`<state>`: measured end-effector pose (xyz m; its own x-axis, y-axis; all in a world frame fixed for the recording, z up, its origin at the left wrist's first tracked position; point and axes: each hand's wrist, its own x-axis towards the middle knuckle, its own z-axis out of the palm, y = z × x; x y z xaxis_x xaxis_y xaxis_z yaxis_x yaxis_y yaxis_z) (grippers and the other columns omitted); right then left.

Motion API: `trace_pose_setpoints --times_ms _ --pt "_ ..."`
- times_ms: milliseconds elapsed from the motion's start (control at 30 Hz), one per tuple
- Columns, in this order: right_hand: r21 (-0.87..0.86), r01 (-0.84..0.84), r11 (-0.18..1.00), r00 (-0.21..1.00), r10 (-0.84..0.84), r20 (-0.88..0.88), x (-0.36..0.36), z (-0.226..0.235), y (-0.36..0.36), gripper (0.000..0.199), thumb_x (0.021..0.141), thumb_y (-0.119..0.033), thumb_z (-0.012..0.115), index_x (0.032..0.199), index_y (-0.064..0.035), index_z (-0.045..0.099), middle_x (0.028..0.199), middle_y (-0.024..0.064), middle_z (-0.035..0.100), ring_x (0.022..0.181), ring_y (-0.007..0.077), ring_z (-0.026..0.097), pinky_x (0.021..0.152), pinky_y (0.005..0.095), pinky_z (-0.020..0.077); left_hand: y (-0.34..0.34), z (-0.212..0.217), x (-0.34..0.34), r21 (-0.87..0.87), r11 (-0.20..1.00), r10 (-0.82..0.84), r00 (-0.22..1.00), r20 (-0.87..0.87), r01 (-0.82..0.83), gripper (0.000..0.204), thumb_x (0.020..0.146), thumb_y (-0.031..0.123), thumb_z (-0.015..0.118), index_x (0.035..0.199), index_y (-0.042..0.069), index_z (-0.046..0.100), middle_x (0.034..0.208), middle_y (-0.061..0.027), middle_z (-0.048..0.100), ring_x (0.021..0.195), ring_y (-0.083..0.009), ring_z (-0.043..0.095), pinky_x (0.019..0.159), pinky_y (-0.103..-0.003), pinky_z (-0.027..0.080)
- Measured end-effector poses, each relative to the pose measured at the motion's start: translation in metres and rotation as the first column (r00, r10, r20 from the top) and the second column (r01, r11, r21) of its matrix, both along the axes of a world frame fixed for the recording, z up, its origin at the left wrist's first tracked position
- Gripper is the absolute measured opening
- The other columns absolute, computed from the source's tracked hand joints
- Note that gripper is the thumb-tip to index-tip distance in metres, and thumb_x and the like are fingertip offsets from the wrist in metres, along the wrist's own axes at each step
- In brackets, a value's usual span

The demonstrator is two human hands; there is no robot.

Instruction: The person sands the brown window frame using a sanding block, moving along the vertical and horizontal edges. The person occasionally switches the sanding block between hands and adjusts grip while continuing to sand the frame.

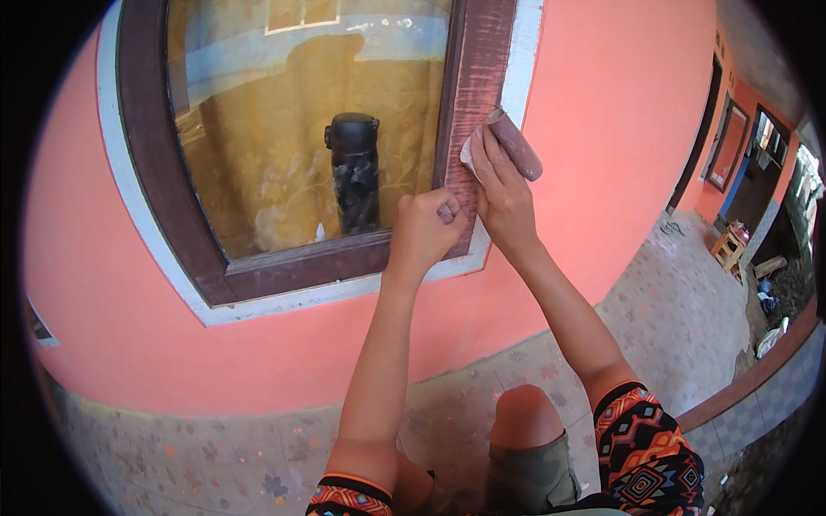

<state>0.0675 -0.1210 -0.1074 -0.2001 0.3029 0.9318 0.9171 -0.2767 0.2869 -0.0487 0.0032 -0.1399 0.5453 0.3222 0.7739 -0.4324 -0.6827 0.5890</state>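
Observation:
My right hand (502, 193) holds a folded sheet of reddish-brown sandpaper (516, 142) against the right upright of a dark brown wooden window frame (477, 77). That upright looks pale and scuffed where the paper lies. My left hand (426, 230) is curled in a fist beside it, its knuckles pressed on the frame's lower right corner; I cannot see anything inside it. A black flask (354, 172) stands on the sill (301, 258) behind the glass, left of both hands.
The frame has a white border (301, 297) set in a salmon-pink wall (602, 112). A yellow curtain hangs behind the glass. Below lies a patterned tile floor (671, 318). My bent knee (527, 417) shows at the bottom. Doorways and a small wooden stool (730, 249) stand far right.

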Motion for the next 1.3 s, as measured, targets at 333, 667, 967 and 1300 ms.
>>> trace_pose_setpoints --times_ms 333,667,967,1300 --pt "0.042 -0.03 0.999 0.978 0.038 -0.203 -0.007 -0.024 -0.004 0.069 0.09 0.013 0.064 0.156 -0.0058 0.057 0.164 0.0232 0.05 0.145 0.0451 0.055 0.115 0.053 0.0534 0.0 0.0 0.0 0.002 1.0 0.019 1.0 -0.021 -0.019 0.008 0.08 0.004 0.079 0.081 -0.002 0.074 0.071 -0.0194 0.072 0.065 -0.0307 0.074 0.066 -0.038 0.058" --pt "0.064 -0.013 0.998 0.988 0.022 -0.153 -0.005 -0.018 -0.002 0.069 0.089 0.016 0.062 0.155 -0.0019 0.056 0.166 0.0209 0.05 0.15 0.0422 0.051 0.116 0.0512 0.053 -0.001 0.0 -0.001 -0.004 1.0 0.016 1.0 -0.01 -0.016 0.008 0.079 0.003 0.079 0.08 -0.003 0.073 0.07 -0.0189 0.072 0.064 -0.0286 0.074 0.065 -0.037 0.058" --pt "0.043 0.048 0.998 0.992 -0.042 -0.122 -0.002 -0.024 -0.004 0.065 0.092 0.013 0.062 0.155 -0.0025 0.058 0.164 0.0195 0.052 0.15 0.0411 0.052 0.115 0.0502 0.0545 -0.002 0.001 -0.002 -0.014 1.0 0.007 1.0 -0.024 -0.007 0.006 0.079 0.002 0.079 0.08 -0.002 0.074 0.069 -0.0185 0.072 0.063 -0.028 0.074 0.064 -0.036 0.057" --pt "0.028 0.017 0.999 0.978 -0.011 -0.208 -0.005 -0.035 -0.014 0.063 0.095 0.011 0.064 0.156 -0.0024 0.057 0.166 0.018 0.051 0.151 0.0406 0.051 0.116 0.0482 0.0543 -0.001 0.0 0.0 0.008 1.0 0.023 1.0 -0.008 -0.023 0.008 0.08 0.003 0.079 0.079 -0.003 0.074 0.07 -0.0189 0.072 0.064 -0.0298 0.074 0.065 -0.038 0.058"
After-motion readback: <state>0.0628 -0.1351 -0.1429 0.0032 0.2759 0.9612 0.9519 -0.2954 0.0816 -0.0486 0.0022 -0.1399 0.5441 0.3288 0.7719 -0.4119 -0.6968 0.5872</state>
